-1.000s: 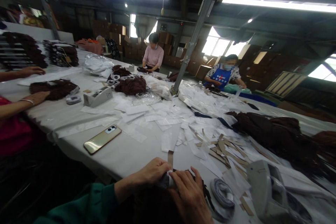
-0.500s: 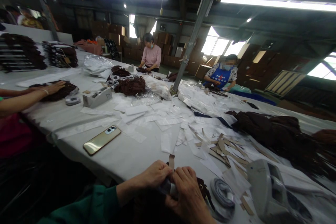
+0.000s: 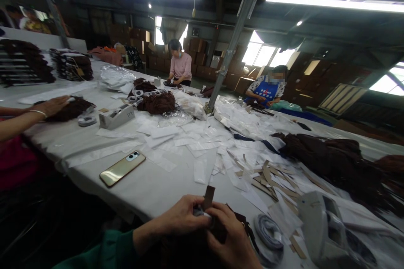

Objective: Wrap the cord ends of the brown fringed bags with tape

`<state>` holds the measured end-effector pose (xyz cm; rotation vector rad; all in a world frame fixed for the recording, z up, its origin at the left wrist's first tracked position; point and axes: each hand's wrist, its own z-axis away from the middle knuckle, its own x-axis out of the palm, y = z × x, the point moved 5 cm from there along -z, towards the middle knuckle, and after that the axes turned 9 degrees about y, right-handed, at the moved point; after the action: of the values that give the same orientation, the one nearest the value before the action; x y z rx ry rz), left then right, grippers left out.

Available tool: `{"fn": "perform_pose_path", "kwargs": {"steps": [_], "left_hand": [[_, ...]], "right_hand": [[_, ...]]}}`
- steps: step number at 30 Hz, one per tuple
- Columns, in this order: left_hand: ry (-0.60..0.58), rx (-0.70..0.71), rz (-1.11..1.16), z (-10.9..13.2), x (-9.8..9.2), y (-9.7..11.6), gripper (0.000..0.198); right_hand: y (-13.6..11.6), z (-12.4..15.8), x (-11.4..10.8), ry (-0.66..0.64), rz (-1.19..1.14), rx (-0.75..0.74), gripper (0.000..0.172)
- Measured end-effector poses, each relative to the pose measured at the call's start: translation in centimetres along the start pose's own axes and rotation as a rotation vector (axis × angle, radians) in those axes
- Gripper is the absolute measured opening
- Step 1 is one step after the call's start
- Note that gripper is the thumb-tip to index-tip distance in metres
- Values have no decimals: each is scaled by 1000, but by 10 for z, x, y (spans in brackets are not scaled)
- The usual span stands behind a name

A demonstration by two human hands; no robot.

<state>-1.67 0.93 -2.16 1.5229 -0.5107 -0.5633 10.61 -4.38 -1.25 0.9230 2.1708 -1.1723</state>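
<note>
At the near table edge, my left hand [image 3: 181, 215] pinches a small grey-and-white roll [image 3: 202, 213], its fingers closed over the top. A flat brown cardboard strip [image 3: 209, 196] stands up between my hands. My right hand [image 3: 232, 235] has its fingers bent around the base of the strip, the thumb beneath; its exact contact is partly hidden. Dark brown material [image 3: 237, 215] shows behind the right hand, mostly covered. Just right of that hand lies a grey coil [image 3: 268, 232], beside a grey tape dispenser [image 3: 320, 227].
A gold phone [image 3: 123, 169] lies at left. White paper strips [image 3: 202, 145] and brown strips [image 3: 271, 180] litter the middle. Dark brown garments [image 3: 328, 159] lie at right. A co-worker's hand [image 3: 58, 103] rests on brown fabric at left; two people work across the table near a slanted post [image 3: 235, 38].
My left hand has shifted slightly and its fingers now curl over the roll. The right hand's fingers have spread and lowered a little. The brown strip leans more to the right.
</note>
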Motion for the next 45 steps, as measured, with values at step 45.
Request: {"fn": "perform_pose_path", "kwargs": {"steps": [45], "left_hand": [[-260,-447,542,2,11,-22,32]], "right_hand": [[-22,27,-13,368,163,-368,25]]}}
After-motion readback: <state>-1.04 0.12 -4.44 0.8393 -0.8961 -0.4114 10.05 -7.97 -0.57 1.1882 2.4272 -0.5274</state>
